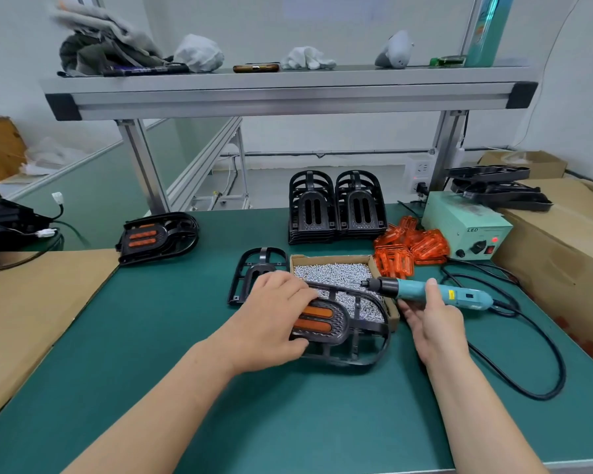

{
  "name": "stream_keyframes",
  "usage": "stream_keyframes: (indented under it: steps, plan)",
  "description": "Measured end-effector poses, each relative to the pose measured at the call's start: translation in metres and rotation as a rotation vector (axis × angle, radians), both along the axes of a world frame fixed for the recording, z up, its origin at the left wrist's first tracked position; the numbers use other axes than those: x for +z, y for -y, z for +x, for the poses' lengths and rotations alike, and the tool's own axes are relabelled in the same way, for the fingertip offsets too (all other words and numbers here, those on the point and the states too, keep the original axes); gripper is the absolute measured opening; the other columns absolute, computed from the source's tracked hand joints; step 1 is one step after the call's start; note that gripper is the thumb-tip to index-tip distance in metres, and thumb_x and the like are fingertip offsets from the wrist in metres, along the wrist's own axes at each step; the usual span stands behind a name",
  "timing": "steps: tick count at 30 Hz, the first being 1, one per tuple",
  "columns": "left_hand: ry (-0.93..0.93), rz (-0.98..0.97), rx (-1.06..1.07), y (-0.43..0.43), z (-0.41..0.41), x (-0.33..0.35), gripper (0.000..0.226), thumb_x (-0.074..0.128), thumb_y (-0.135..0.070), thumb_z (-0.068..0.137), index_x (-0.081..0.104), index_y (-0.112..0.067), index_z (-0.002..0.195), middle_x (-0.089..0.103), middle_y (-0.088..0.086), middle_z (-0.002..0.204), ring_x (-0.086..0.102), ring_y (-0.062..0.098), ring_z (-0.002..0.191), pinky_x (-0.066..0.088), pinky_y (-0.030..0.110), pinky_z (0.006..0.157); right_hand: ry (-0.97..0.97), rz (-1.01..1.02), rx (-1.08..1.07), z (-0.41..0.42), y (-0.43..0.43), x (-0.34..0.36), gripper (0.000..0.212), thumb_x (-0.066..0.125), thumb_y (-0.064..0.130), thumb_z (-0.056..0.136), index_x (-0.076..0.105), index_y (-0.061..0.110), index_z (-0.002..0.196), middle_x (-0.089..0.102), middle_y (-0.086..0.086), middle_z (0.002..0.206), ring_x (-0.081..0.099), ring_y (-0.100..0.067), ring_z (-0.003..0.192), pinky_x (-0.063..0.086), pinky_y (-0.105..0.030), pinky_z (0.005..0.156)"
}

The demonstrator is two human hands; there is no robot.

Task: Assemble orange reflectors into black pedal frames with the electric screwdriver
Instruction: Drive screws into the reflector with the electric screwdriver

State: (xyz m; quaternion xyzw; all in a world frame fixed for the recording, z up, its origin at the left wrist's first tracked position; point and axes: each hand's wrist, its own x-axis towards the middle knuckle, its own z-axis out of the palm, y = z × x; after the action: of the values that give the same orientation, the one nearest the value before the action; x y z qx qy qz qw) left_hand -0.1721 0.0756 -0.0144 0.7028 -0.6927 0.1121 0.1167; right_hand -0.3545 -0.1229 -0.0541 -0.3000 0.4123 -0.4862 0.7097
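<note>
My left hand [271, 316] grips the left end of a black pedal frame [356, 340] that has an orange reflector [314, 319] fitted in it; the frame lies partly over the cardboard screw box [336, 271]. My right hand [432, 323] holds the teal electric screwdriver [425, 290] almost level, its tip pointing left over the screws. A bare black frame [254, 268] lies just behind my left hand. Loose orange reflectors [411, 248] are heaped to the right of the box.
Two stacks of black frames [336, 206] stand at the back. Finished pedals [158, 236] are stacked at the left. A green power supply [466, 227] and its black cable [528, 336] sit at the right, beside cardboard boxes [562, 254]. An aluminium shelf [288, 94] spans overhead.
</note>
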Motion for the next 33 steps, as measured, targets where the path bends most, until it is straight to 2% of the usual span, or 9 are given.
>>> stream_keyframes:
  steps: [4, 6, 11, 15, 20, 24, 27, 30, 33]
  plan:
    - [-0.056, -0.114, 0.066, -0.017, 0.017, 0.013, 0.060, 0.062, -0.042, 0.066, 0.057, -0.018, 0.121, 0.057, -0.007, 0.117, 0.047, 0.018, 0.110, 0.037, 0.036, 0.097, 0.016, 0.003, 0.003, -0.005, 0.001, 0.000, 0.022, 0.056, 0.024, 0.104, 0.052, 0.002, 0.106, 0.065, -0.014, 0.102, 0.068, -0.020, 0.087, 0.060, -0.026, 0.069]
    - [-0.075, -0.164, 0.145, -0.028, 0.034, 0.019, 0.062, 0.062, -0.044, 0.066, 0.057, -0.017, 0.122, 0.056, -0.004, 0.118, 0.049, 0.020, 0.110, 0.038, 0.039, 0.097, 0.069, 0.003, -0.028, -0.005, -0.001, 0.000, 0.016, 0.055, 0.021, 0.105, 0.052, 0.008, 0.097, 0.065, -0.012, 0.097, 0.068, -0.019, 0.084, 0.060, -0.024, 0.063]
    - [-0.070, -0.215, 0.364, -0.053, 0.089, 0.028, 0.069, 0.056, -0.049, 0.066, 0.058, -0.012, 0.124, 0.058, 0.002, 0.120, 0.050, 0.026, 0.113, 0.037, 0.044, 0.099, 0.205, -0.059, -0.021, 0.002, -0.009, 0.009, 0.011, 0.055, 0.023, 0.104, 0.054, 0.012, 0.103, 0.065, -0.007, 0.101, 0.068, -0.012, 0.082, 0.058, -0.022, 0.068]
    - [-0.083, -0.193, 0.508, -0.062, 0.129, 0.027, 0.070, 0.061, -0.043, 0.064, 0.057, -0.011, 0.126, 0.057, 0.005, 0.121, 0.048, 0.029, 0.113, 0.037, 0.045, 0.099, 0.193, -0.130, 0.026, 0.011, -0.027, 0.017, 0.011, 0.053, 0.020, 0.105, 0.054, 0.009, 0.106, 0.067, -0.008, 0.102, 0.070, -0.012, 0.085, 0.059, -0.020, 0.071]
    - [-0.102, -0.118, 0.597, -0.065, 0.177, 0.023, 0.070, 0.068, -0.037, 0.066, 0.055, -0.008, 0.128, 0.056, 0.009, 0.122, 0.047, 0.033, 0.115, 0.037, 0.047, 0.104, 0.194, -0.180, 0.064, 0.023, -0.052, 0.031, 0.017, 0.052, 0.014, 0.105, 0.040, 0.007, 0.115, 0.063, -0.014, 0.101, 0.071, -0.011, 0.079, 0.061, -0.024, 0.080]
    - [-0.117, -0.078, 0.643, -0.067, 0.208, 0.013, 0.068, 0.077, -0.025, 0.071, 0.053, -0.004, 0.131, 0.054, 0.012, 0.124, 0.046, 0.033, 0.117, 0.032, 0.042, 0.108, 0.207, -0.110, 0.098, 0.036, -0.078, 0.031, 0.018, 0.053, 0.011, 0.103, 0.042, 0.007, 0.117, 0.067, -0.010, 0.110, 0.075, -0.010, 0.078, 0.059, -0.032, 0.088]
    - [-0.123, -0.054, 0.680, -0.071, 0.229, 0.010, 0.067, 0.078, -0.022, 0.070, 0.053, -0.002, 0.129, 0.055, 0.015, 0.122, 0.046, 0.034, 0.116, 0.030, 0.039, 0.108, 0.210, -0.031, 0.133, 0.053, -0.088, 0.026, 0.007, 0.055, 0.009, 0.102, 0.048, 0.007, 0.103, 0.068, -0.009, 0.107, 0.074, -0.014, 0.078, 0.062, -0.029, 0.081]
    - [-0.145, -0.036, 0.729, -0.076, 0.249, 0.009, 0.067, 0.077, -0.023, 0.071, 0.052, -0.003, 0.130, 0.053, 0.015, 0.122, 0.045, 0.034, 0.115, 0.032, 0.040, 0.107, 0.210, 0.057, 0.180, 0.078, -0.086, 0.029, 0.009, 0.057, 0.006, 0.101, 0.053, 0.007, 0.093, 0.067, -0.008, 0.099, 0.073, -0.014, 0.068, 0.062, -0.027, 0.073]
    - [-0.155, 0.000, 0.746, -0.078, 0.265, 0.011, 0.069, 0.076, -0.024, 0.071, 0.051, -0.004, 0.132, 0.053, 0.014, 0.123, 0.045, 0.034, 0.116, 0.033, 0.040, 0.107, 0.192, 0.113, 0.168, 0.099, -0.077, 0.033, 0.010, 0.057, 0.004, 0.101, 0.052, 0.006, 0.093, 0.063, -0.009, 0.100, 0.067, -0.018, 0.083, 0.063, -0.027, 0.072]
